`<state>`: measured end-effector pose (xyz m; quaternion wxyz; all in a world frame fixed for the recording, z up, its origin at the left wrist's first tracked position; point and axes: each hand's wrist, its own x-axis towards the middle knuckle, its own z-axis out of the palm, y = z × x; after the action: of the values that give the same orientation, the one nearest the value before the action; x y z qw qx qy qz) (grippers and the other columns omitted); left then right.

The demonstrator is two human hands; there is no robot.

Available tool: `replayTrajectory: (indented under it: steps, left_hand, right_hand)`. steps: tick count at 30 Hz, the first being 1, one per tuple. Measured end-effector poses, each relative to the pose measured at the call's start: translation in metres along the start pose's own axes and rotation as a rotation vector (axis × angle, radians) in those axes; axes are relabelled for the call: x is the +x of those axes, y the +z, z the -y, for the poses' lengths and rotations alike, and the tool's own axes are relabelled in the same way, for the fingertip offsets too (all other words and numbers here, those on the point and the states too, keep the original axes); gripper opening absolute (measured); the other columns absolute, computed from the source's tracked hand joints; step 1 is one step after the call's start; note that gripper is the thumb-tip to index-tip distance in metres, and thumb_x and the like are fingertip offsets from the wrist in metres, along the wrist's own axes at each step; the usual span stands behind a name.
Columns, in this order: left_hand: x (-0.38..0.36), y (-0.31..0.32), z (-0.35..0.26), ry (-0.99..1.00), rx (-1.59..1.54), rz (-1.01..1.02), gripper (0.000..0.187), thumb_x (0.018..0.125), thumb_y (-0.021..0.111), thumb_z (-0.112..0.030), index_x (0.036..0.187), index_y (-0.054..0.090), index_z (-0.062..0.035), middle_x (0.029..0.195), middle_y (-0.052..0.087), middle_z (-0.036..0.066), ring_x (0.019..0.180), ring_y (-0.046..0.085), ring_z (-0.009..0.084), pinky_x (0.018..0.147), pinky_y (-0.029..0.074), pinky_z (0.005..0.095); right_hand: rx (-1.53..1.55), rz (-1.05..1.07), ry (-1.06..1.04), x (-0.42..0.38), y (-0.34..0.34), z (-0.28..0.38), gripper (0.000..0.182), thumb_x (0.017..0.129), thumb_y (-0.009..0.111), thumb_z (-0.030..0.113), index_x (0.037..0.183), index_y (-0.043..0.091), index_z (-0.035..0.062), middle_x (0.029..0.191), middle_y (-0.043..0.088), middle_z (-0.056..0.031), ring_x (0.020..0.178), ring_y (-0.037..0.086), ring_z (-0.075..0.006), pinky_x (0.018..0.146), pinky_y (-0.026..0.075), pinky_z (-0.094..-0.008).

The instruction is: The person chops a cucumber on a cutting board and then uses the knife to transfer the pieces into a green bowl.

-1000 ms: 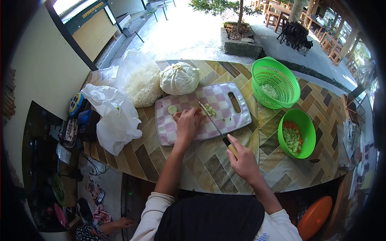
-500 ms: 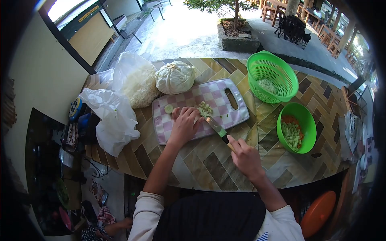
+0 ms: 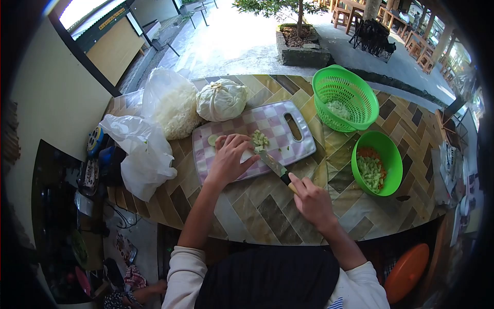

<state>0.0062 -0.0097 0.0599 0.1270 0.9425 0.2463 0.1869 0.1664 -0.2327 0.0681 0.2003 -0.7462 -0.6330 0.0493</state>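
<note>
A purple-and-white checked cutting board (image 3: 277, 116) lies on the table. My left hand (image 3: 230, 157) rests over its left part, fingers bent and thumb apart. Its fingertips are beside a round pale-green slice (image 3: 212, 139), perhaps touching it; what lies under the palm is hidden. My right hand (image 3: 312, 202) is closed around the handle of a kitchen knife (image 3: 274, 165). The blade points up and left across the board, its tip close to my left thumb. Just beyond the tip is a small pile of diced pale-green vegetable (image 3: 260, 138).
A cabbage (image 3: 222, 100) and a clear bag of white shreds (image 3: 176, 114) stand behind the board. A white plastic bag (image 3: 144, 159) lies left. At right are a green colander (image 3: 369, 98) and a green bowl (image 3: 392, 167) with diced green and orange pieces. Someone's arm (image 3: 149, 291) shows lower left.
My left hand has shifted slightly left, its fingertips now nearer the round slice. The knife has moved little and stays in my right hand. The whole view has slid slightly.
</note>
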Motion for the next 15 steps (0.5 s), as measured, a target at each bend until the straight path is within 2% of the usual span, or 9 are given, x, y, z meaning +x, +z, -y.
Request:
replayTrajectory:
  steps: [7,10,15]
  left_hand:
    - [0.002,0.02,0.008,-0.037,0.02,0.055,0.039,0.091,0.065,-0.045,0.115,0.067,-0.0137,0.134,0.055,0.007,0.133,0.044,0.0252,0.111,0.025,0.0449]
    - [0.008,0.012,0.008,-0.014,-0.051,0.022,0.04,0.093,0.062,-0.047,0.116,0.068,-0.0155,0.137,0.053,0.007,0.136,0.041,0.026,0.112,0.025,0.0465]
    - [0.005,0.012,-0.002,0.047,0.022,0.092,0.037,0.093,0.061,-0.048,0.115,0.07,-0.0182,0.139,0.051,0.009,0.138,0.039,0.0295,0.111,0.026,0.0482]
  right_hand:
    - [0.001,-0.002,-0.004,0.002,-0.001,0.001,0.049,0.086,0.066,0.011,0.133,0.056,0.0086,0.088,0.056,-0.0097,0.076,0.067,-0.0275,0.064,0.054,-0.0395]
    - [0.018,-0.008,0.006,0.001,-0.003,-0.001,0.049,0.085,0.066,0.011,0.134,0.056,0.0086,0.088,0.056,-0.0097,0.077,0.067,-0.0275,0.064,0.054,-0.0396]
    - [0.027,0.005,0.006,0.0,-0.002,-0.001,0.05,0.085,0.066,0.011,0.134,0.056,0.01,0.088,0.056,-0.0098,0.077,0.067,-0.0279,0.065,0.054,-0.0399]
